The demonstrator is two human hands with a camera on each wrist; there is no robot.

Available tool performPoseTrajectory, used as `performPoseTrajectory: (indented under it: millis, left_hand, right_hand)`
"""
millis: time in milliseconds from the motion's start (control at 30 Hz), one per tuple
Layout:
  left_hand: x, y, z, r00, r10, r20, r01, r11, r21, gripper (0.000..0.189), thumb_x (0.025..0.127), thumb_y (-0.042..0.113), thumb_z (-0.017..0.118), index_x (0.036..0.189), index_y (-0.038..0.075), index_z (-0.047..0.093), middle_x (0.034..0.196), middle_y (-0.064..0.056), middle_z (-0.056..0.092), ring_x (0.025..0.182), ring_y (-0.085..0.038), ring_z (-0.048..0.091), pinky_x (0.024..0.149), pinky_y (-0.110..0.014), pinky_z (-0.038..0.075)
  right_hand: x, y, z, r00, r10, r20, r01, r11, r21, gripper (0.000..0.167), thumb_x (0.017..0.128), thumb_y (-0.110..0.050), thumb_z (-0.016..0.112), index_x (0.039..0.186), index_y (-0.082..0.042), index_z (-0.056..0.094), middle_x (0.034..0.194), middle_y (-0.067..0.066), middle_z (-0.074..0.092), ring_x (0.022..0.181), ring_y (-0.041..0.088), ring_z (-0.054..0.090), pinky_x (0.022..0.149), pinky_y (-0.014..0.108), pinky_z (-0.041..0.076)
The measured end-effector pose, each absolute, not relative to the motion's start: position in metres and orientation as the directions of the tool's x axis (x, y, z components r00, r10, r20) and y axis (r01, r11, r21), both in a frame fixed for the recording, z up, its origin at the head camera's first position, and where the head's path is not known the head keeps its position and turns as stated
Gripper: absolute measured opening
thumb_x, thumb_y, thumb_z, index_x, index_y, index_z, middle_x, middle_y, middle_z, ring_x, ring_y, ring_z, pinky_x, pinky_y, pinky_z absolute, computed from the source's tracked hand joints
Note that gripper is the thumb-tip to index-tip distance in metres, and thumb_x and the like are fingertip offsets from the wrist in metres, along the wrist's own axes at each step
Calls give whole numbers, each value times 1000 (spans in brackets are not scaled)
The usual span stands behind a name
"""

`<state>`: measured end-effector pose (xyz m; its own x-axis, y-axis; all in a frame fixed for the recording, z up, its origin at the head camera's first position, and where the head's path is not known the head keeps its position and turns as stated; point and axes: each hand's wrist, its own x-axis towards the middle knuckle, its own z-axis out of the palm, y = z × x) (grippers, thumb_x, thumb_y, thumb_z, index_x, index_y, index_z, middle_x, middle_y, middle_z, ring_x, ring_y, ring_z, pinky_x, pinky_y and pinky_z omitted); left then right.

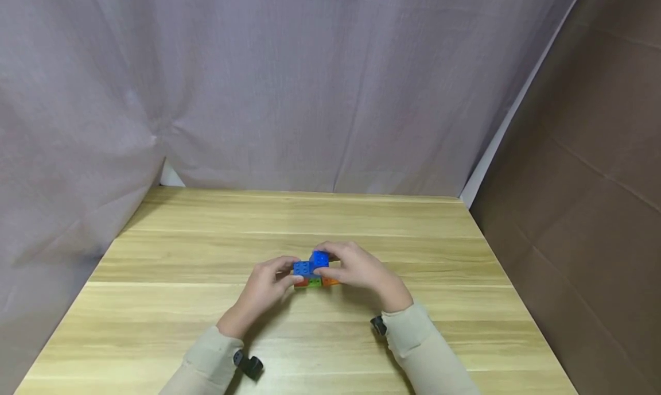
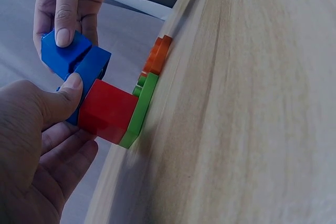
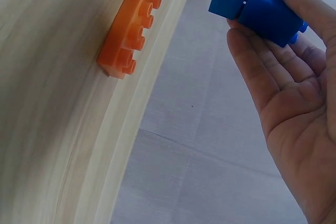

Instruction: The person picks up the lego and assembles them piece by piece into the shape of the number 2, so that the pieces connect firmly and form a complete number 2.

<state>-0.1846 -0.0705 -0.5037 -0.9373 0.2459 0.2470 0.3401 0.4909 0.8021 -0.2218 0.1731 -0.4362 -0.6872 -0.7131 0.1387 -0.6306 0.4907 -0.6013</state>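
Observation:
My left hand (image 1: 267, 284) pinches a blue toy brick (image 2: 93, 67) near its end, with the thumb on the near side. That brick sits on a red brick (image 2: 107, 112), which stands on a flat green brick (image 2: 140, 113) on the table. My right hand (image 1: 358, 268) pinches a second blue brick (image 3: 269, 10) between thumb and fingers. This second brick is tilted against the top of the first, and a narrow gap shows along one edge. How far their studs engage, I cannot tell. An orange brick (image 3: 126, 30) lies at the green brick's right end, studs up.
The bricks stand around the middle of a wood-grain table (image 1: 289, 337). Grey cloth (image 1: 268, 96) hangs behind the far edge, and a brown panel (image 1: 583, 171) rises along the right side. Each sleeved wrist carries a small black camera (image 1: 250, 365).

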Motion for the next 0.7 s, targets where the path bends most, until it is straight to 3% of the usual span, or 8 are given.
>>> performPoseTrajectory:
  millis: [700]
  left_hand:
    - [-185,-71,-505,-934,250,257,352,498,793,36,88,28,79,121,19,70,116,3,72,106,-14,69,94,-30,56]
  right_hand:
    - [-224,171,-439,-715,-691,102,-597,529,-604,40,95,-27,73,128,-7,62,110,2,71,104,15,68,89,41,59]
